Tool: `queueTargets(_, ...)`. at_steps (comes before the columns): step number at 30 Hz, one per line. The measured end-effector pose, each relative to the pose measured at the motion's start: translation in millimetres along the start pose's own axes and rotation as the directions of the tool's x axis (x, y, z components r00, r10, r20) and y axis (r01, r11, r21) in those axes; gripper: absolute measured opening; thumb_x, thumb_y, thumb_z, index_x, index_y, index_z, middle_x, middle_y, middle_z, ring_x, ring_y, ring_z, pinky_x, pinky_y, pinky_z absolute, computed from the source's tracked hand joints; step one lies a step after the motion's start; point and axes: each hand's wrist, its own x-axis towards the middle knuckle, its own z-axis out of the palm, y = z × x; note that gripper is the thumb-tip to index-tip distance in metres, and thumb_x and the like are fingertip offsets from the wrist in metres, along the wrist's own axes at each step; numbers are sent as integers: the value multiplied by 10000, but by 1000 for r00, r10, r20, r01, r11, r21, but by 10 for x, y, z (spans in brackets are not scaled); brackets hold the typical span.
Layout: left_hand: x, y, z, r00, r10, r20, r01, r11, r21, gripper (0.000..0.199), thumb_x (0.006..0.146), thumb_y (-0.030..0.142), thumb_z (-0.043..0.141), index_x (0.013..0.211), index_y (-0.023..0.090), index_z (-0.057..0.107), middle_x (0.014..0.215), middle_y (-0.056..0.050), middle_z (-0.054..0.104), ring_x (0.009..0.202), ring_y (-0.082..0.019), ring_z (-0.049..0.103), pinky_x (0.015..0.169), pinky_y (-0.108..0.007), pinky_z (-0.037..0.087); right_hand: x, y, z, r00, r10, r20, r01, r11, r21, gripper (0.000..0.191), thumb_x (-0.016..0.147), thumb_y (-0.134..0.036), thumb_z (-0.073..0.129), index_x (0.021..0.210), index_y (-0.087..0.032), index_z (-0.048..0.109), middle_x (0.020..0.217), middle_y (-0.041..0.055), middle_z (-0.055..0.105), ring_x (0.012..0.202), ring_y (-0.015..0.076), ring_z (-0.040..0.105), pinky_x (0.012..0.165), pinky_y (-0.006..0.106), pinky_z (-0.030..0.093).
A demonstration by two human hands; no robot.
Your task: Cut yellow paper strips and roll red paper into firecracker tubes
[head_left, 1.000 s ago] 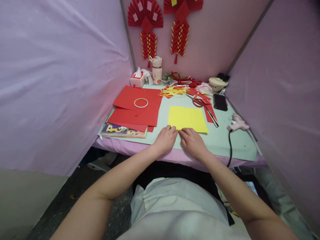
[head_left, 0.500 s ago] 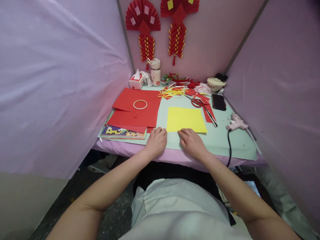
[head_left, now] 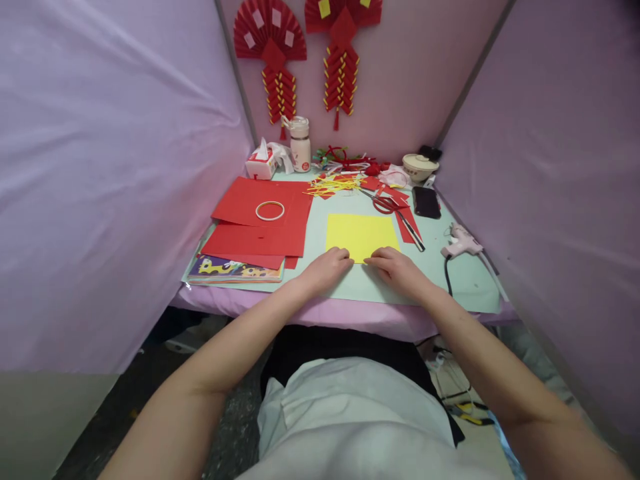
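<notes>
A square sheet of yellow paper (head_left: 361,231) lies flat on the pale green table covering. My left hand (head_left: 334,267) pinches its near edge left of the middle, fingers bent. On the same edge, a little to the right, my right hand (head_left: 393,267) has its thumb and fingers closed on the paper. The sheet's near corners are partly hidden by my hands. Beyond the sheet to the right lie red-handled scissors (head_left: 383,204) and a utility knife (head_left: 413,232).
Red paper sheets (head_left: 255,239) lie at left with a white ring (head_left: 270,211) on top and picture books (head_left: 233,270) beneath. Yellow strips (head_left: 335,185) are heaped behind. A glue gun (head_left: 461,241), phone (head_left: 427,202), lidded bowl (head_left: 419,168) and white bottle (head_left: 300,143) stand around.
My left hand has moved right onto the yellow paper's near edge. My right hand has closed on that edge too. The whole view has shifted slightly.
</notes>
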Motion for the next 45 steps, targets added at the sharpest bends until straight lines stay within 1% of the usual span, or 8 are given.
queueTargets(4,37,-45,39,999,21,30,-22,1000,10,359,1027,216,336,1149,142,666,1028,-93,595,972,-228,511,865,-328,421,65,2,4,994,-54,93,54,999,1,367,942,-118,429,1181,-201,694,990,114,660,916,240,585,792,382,497)
queueTargets(13,28,-33,10,996,69,52,-73,995,74,302,1003,171,389,1138,143,658,1038,-90,608,973,-228,505,845,-320,419,161,-43,-17,981,-17,192,28,998,-51,385,932,-101,426,1173,-216,704,962,86,641,856,205,566,729,319,417)
queueTargets(19,58,-66,-50,984,150,96,-164,974,155,261,988,162,432,1112,131,659,1027,-105,617,946,-237,514,832,-332,412,206,-25,-67,971,-76,226,111,983,-146,332,941,-133,452,1137,-220,706,907,71,638,794,193,530,722,322,366)
queueTargets(24,-1,-148,-73,978,182,98,-196,966,168,230,989,163,447,1073,137,660,994,-100,619,938,-235,510,843,-332,411,140,65,-90,969,-105,223,147,973,-180,322,953,-143,443,1137,-214,697,1011,89,668,836,200,537,759,331,376)
queueTargets(36,-408,-346,-132,992,123,30,-126,981,150,236,988,155,439,1037,135,669,987,-112,629,974,-240,493,859,-343,440,68,130,-56,976,-113,184,141,979,-147,357,950,-126,410,1163,-221,680,1066,99,675,893,216,549,795,349,406)
queueTargets(39,-484,-387,-172,996,77,37,-82,980,179,231,962,128,454,960,130,685,940,-122,628,933,-245,507,826,-362,446,64,128,-65,976,-101,192,133,978,-162,367,947,-125,407,1172,-227,678,1072,96,677,900,218,551,795,350,403)
queueTargets(42,-470,-326,-229,1000,-9,-10,11,972,234,252,929,76,448,863,132,685,918,-134,624,890,-250,517,797,-384,444,58,125,-67,978,-92,186,124,978,-169,367,949,-129,407,1165,-235,685,1074,94,680,902,215,556,794,350,395)
queueTargets(45,-326,-127,-215,991,-15,-131,40,981,190,281,939,57,415,1000,125,681,1030,-140,627,977,-252,523,862,-385,447,60,114,-65,980,-90,179,122,976,-179,357,949,-135,422,1160,-234,692,1078,94,680,895,214,558,776,348,384)
